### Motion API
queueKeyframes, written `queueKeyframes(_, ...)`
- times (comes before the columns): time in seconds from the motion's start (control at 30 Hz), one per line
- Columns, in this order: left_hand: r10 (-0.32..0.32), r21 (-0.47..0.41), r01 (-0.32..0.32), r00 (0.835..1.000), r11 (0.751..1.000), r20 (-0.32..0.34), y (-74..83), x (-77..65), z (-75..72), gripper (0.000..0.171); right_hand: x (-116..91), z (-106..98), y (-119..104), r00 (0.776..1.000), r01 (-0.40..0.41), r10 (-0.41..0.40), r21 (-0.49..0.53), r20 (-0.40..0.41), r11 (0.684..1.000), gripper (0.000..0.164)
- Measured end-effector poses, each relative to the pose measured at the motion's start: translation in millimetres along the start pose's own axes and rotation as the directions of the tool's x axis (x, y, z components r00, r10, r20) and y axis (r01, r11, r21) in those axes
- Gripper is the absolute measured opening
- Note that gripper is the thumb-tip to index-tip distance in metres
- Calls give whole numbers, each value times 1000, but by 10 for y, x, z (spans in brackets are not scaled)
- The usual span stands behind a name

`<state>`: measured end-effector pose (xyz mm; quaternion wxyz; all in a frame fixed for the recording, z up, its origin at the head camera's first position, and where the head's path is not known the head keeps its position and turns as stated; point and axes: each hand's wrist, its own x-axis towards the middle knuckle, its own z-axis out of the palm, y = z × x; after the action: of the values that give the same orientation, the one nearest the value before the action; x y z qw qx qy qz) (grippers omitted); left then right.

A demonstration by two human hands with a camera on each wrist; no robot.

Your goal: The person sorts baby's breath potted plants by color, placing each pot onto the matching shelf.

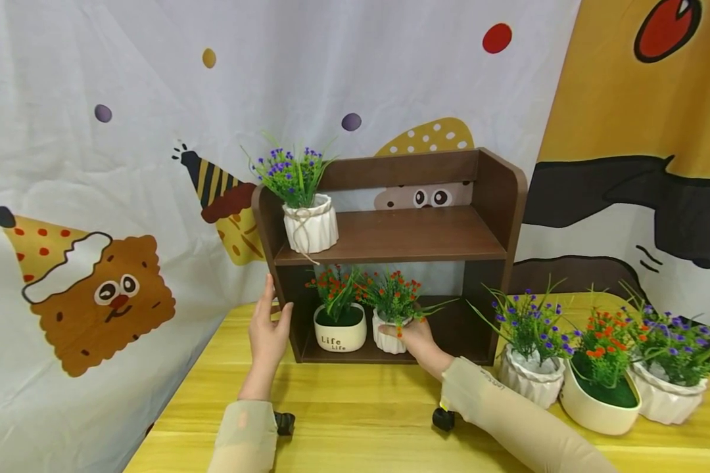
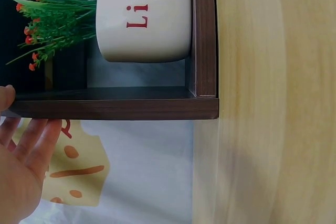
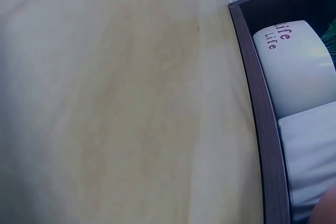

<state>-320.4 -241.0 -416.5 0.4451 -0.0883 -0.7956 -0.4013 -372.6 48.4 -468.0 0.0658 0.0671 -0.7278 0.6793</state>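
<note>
A dark brown two-tier shelf (image 1: 384, 233) stands on the table. My right hand (image 1: 421, 341) grips a white ribbed flowerpot (image 1: 390, 337) with red flowers from its right side, on the lower tier. Right beside that pot sits a cream pot (image 1: 340, 337) marked "Life", also with red flowers; the two pots meet in the right wrist view. At the shelf's left side panel (image 2: 115, 107) is my left hand (image 1: 268, 338), its fingers straight along the outside and its thumb toward the front edge. The upper tier's left end bears a white pot (image 1: 311, 226) with purple flowers and a twine bow.
To the right of the shelf, three more potted plants stand in a row on the yellow wooden table (image 1: 355, 420): a white pot (image 1: 532, 378) with purple flowers, a cream pot (image 1: 600, 401) with orange-red ones, and another white pot (image 1: 668, 394). A printed curtain (image 1: 154, 164) hangs behind.
</note>
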Motion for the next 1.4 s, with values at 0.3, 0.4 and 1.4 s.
queueKeyframes(0.3, 11, 4, -11, 1000, 1000, -5, -5, -5, 16, 72, 19, -6, 6, 1000, 7, -7, -24, 5, 1000, 96)
queueKeyframes(0.4, 2, 6, -2, 1000, 1000, -3, 4, -6, 2, 72, 18, -7, -3, 999, -24, 25, -56, 31, 998, 99)
queueKeyframes(1.4, -26, 10, 26, 1000, 1000, -1, 44, -14, -3, 72, -1291, -1044, -478, 944, 45, 21, -189, 329, 981, 73)
